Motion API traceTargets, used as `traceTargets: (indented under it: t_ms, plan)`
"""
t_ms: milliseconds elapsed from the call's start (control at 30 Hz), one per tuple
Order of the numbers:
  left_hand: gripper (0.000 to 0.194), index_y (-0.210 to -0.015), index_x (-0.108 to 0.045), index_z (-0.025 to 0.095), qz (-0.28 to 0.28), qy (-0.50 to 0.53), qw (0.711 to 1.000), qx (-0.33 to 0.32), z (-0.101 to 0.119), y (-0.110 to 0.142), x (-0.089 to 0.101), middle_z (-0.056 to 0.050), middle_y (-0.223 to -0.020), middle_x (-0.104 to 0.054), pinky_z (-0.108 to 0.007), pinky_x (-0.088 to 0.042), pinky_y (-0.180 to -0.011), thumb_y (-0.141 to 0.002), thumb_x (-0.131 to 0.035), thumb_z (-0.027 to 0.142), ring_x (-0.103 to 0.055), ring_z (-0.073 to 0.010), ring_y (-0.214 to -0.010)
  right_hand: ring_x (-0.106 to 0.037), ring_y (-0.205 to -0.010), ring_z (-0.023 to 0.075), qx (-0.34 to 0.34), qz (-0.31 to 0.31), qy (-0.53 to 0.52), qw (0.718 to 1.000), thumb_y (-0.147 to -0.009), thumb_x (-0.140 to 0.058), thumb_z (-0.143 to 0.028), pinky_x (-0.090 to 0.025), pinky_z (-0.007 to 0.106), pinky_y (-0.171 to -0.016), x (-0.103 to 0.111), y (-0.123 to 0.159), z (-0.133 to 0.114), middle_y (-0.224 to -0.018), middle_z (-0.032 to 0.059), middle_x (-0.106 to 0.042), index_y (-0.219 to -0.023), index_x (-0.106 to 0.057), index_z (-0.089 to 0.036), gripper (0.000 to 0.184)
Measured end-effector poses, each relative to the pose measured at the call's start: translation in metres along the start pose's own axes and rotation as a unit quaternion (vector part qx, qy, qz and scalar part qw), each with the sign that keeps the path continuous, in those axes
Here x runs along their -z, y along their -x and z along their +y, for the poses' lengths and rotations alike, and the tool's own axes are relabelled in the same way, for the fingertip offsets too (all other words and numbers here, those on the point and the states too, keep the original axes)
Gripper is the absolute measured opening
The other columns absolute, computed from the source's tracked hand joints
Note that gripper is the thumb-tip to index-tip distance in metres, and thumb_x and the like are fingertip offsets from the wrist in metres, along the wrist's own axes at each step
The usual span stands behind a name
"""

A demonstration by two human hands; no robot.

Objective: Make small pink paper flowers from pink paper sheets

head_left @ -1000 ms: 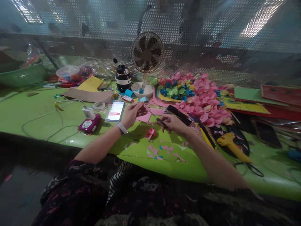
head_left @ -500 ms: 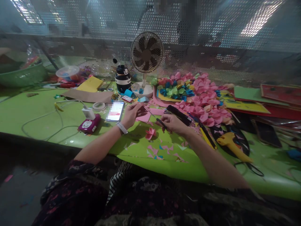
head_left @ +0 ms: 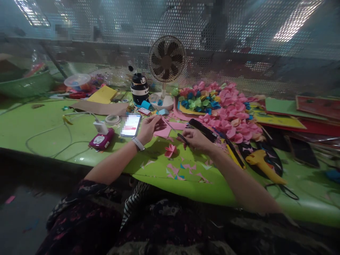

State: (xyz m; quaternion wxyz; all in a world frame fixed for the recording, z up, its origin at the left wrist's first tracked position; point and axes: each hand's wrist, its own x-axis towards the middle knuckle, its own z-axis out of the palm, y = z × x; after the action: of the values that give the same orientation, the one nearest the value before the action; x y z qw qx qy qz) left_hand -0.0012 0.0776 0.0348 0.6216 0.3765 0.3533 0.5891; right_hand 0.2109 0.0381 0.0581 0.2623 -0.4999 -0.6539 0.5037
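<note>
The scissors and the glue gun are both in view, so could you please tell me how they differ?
The scissors have dark handles, while the glue gun is yellow. The right hand holds the scissors, while the glue gun lies untouched. The scissors look slim, the glue gun bulkier. Both are hand tools.

Perforated screen [head_left: 119, 49] spans the far side, behind a green table [head_left: 50, 129]. Bright light strips [head_left: 297, 21] show far left and right. Dark floor [head_left: 21, 226], near left.
</note>
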Motion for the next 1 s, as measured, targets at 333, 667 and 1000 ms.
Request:
traceTargets:
  t_ms: [333,667,1000]
  plan:
    - [0.028,-0.075,-0.067,0.013,-0.013,-0.013,1.0,-0.006,-0.0016,0.0013,0.0004,-0.004,-0.071,-0.072,-0.029,-0.061,-0.07,-0.075,-0.081,0.037,-0.072,-0.015,-0.063,-0.041,-0.035,0.0052,0.007,-0.003,-0.011,1.0,-0.056,-0.082,-0.067,-0.026,0.019,-0.034,-0.0002,-0.0009,0.0024,-0.051,0.0007,-0.062,-0.069,-0.055,-0.017,0.059]
    - [0.027,-0.076,-0.068,0.014,-0.011,-0.026,1.0,-0.01,-0.0022,0.0016,0.0006,-0.005,-0.074,-0.074,-0.03,-0.061,-0.074,-0.076,-0.079,0.038,-0.074,-0.0168,-0.068,-0.041,-0.035,0.0052,0.011,0.0,-0.022,1.0,-0.055,-0.083,-0.067,-0.026,0.019,-0.033,0.0002,-0.0003,0.0036,-0.049,-0.0006,-0.06,-0.069,-0.055,-0.017,0.058]
    - [0.027,-0.08,-0.069,0.011,-0.018,0.03,0.999,0.011,-0.007,-0.0048,0.0053,-0.008,-0.073,-0.074,-0.034,-0.061,-0.078,-0.075,-0.08,0.035,-0.074,-0.0181,-0.069,-0.037,-0.034,0.0045,0.013,0.015,-0.004,1.0,-0.056,-0.081,-0.07,-0.023,0.019,-0.033,-0.0003,0.0002,0.0018,-0.048,-0.0016,-0.058,-0.067,-0.055,-0.018,0.059]
